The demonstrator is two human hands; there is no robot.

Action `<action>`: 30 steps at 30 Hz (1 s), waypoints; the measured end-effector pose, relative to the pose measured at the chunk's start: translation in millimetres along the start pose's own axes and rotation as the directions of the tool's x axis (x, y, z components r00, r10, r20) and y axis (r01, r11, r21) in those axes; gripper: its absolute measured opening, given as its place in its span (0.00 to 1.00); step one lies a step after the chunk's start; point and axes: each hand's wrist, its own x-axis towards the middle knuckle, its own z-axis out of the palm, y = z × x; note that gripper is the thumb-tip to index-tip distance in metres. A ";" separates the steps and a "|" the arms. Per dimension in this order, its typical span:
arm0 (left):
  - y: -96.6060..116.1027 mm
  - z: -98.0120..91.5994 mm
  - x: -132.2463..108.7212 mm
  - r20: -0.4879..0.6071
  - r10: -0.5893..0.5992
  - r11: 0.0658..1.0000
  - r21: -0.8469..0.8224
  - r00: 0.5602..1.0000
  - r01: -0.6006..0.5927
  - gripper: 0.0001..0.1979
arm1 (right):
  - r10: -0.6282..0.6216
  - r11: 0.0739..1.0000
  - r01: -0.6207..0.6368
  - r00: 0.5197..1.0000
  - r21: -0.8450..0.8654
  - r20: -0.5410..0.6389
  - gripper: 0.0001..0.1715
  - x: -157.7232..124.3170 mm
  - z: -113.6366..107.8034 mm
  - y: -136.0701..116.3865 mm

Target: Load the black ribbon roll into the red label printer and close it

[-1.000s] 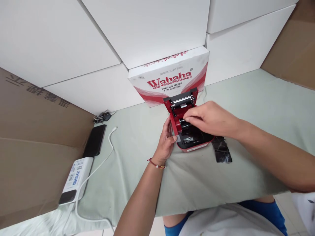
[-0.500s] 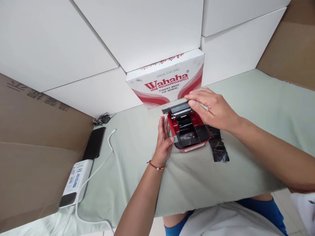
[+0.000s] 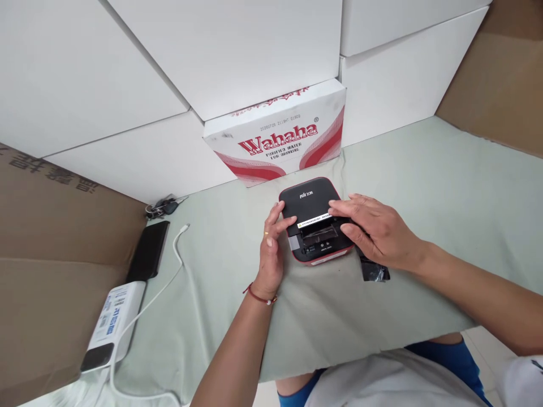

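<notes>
A small black-and-red receipt printer [image 3: 309, 198] lies on the pale green cloth with its lid down. A white warning strip crosses the lid's front edge, and a dark glossy piece shows at the slot in front of it. My left hand [image 3: 271, 249] grips the printer's left side, a finger reaching onto the lid. On the opposite side, my right hand [image 3: 377, 229] rests with outstretched fingers on the lid's right front corner, thumb apart from them. A glossy black strip [image 3: 375, 270] lies on the cloth, partly hidden under this hand.
Behind the printer stands a Wahaha water carton [image 3: 280, 141] against white panels. To the left are keys [image 3: 161, 207], a black phone [image 3: 148, 250], a white power bank [image 3: 114, 322] and a white cable [image 3: 165, 288]. Brown cardboard [image 3: 55, 271] borders the left side.
The printer's lid has swung down from raised to shut, covering the red interior. My right hand has come down toward me with it. The left hand now has a finger on the lid.
</notes>
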 end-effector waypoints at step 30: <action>2.1 10.0 1.8 0.055 -0.322 0.887 -0.332 0.945 0.321 0.55 | -0.291 0.949 0.304 0.947 0.083 -0.136 0.11 -4.0 13.3 -23.0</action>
